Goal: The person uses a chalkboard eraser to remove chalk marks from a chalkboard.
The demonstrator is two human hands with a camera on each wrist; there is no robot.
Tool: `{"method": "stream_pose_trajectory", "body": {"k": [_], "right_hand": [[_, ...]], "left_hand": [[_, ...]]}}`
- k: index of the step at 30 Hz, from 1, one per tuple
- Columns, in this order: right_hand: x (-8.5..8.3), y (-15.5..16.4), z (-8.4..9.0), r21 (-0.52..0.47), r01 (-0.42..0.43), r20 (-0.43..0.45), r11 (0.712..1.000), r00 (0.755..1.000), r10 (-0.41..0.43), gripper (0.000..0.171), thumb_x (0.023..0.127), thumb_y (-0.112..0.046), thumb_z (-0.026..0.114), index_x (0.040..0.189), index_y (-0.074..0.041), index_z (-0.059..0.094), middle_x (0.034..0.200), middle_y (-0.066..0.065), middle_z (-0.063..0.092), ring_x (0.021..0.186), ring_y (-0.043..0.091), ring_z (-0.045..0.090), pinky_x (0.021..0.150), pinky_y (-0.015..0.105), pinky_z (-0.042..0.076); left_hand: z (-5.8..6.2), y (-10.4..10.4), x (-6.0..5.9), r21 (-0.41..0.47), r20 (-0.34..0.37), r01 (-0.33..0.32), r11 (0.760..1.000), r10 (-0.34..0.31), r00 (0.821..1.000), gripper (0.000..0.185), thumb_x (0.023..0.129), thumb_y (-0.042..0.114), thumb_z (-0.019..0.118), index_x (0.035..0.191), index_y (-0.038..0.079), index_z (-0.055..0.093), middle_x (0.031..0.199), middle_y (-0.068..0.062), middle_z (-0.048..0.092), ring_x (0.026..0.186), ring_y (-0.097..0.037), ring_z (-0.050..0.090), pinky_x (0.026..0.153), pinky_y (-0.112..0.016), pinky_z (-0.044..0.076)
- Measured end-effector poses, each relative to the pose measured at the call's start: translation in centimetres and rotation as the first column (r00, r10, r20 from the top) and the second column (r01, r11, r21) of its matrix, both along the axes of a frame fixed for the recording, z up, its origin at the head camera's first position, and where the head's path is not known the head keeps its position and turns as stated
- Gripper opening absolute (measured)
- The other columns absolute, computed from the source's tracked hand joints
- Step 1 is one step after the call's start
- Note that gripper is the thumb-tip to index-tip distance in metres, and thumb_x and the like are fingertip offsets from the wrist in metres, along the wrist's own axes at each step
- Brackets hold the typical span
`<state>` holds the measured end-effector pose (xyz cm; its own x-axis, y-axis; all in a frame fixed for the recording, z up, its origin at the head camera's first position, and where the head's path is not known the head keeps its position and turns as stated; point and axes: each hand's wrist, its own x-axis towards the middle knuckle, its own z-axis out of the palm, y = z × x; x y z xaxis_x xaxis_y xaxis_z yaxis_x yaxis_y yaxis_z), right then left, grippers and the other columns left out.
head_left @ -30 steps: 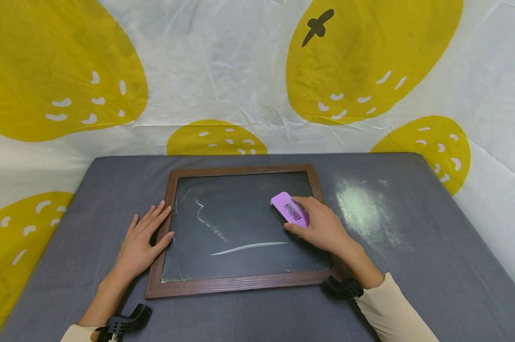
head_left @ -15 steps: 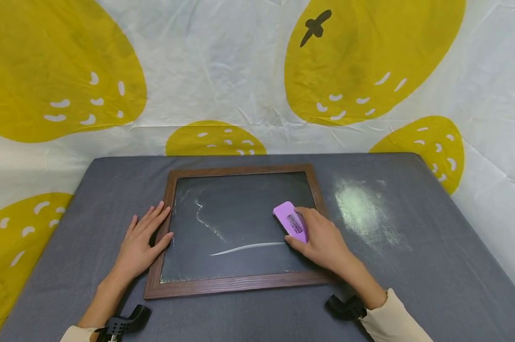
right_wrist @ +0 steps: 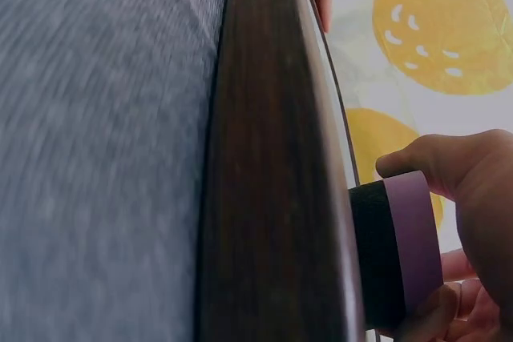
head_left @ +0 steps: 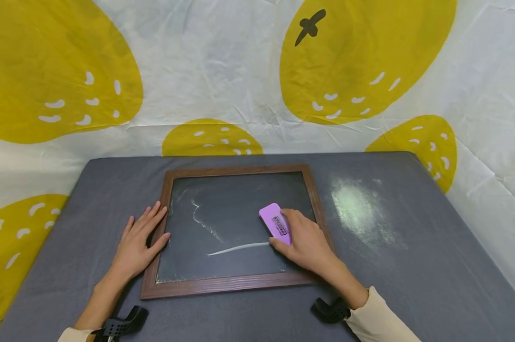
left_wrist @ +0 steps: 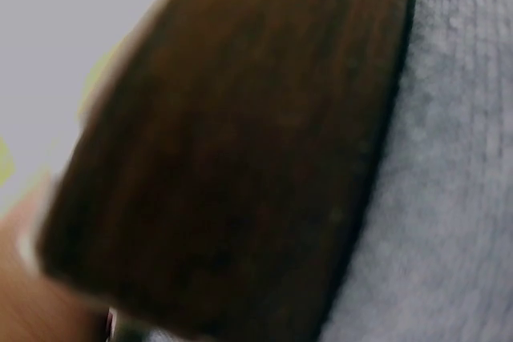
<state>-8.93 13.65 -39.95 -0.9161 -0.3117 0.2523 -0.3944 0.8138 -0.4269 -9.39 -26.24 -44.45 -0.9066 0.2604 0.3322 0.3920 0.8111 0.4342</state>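
A small blackboard in a brown wooden frame (head_left: 227,284) lies flat on the grey table (head_left: 411,275). White chalk marks, a wavy line (head_left: 203,221) and a long stroke (head_left: 236,248), show on its dark surface. My right hand (head_left: 302,240) grips a purple eraser (head_left: 275,223) with a black felt base and holds it on the board at the right end of the long stroke. The right wrist view shows the eraser (right_wrist: 397,250) pressed against the frame's far side. My left hand (head_left: 139,244) lies flat, fingers straight, on the frame's left edge (left_wrist: 232,166).
A patch of white chalk dust (head_left: 360,209) smears the table to the right of the frame. A white cloth with large yellow fruit shapes (head_left: 360,61) hangs behind and around the table. Black wrist mounts (head_left: 332,311) sit near the table's front edge.
My right hand has slid the eraser down and to the left across the board, reaching the right end of the long chalk stroke. The left hand has stayed put.
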Motion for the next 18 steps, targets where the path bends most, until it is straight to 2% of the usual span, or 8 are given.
{"method": "stream_pose_trajectory", "body": {"k": [9,18], "right_hand": [[-0.2,-1.8,0.0,-0.009,-0.017,-0.022,1.000,1.000,0.017,0.066,0.075,-0.037,0.079,0.124,0.000,0.055,0.092,0.006,0.059,0.069,0.016,0.053,0.056,0.034,0.046],[-0.2,-4.2,0.1,-0.020,-0.048,0.019,0.999,0.999,0.048,0.064,0.077,-0.037,0.076,0.126,-0.001,0.054,0.099,0.008,0.061,0.074,0.018,0.056,0.061,0.036,0.048]], "left_hand": [[-0.1,0.0,0.0,-0.002,-0.010,-0.003,1.000,0.003,1.000,0.064,0.093,0.031,0.063,0.149,0.016,0.037,0.153,-0.010,0.032,0.139,-0.034,0.028,0.111,-0.059,0.008],[0.1,0.1,0.0,-0.003,-0.013,-0.003,1.000,0.003,1.000,0.063,0.093,0.031,0.063,0.148,0.015,0.039,0.152,-0.011,0.033,0.138,-0.035,0.029,0.111,-0.059,0.008]]}}
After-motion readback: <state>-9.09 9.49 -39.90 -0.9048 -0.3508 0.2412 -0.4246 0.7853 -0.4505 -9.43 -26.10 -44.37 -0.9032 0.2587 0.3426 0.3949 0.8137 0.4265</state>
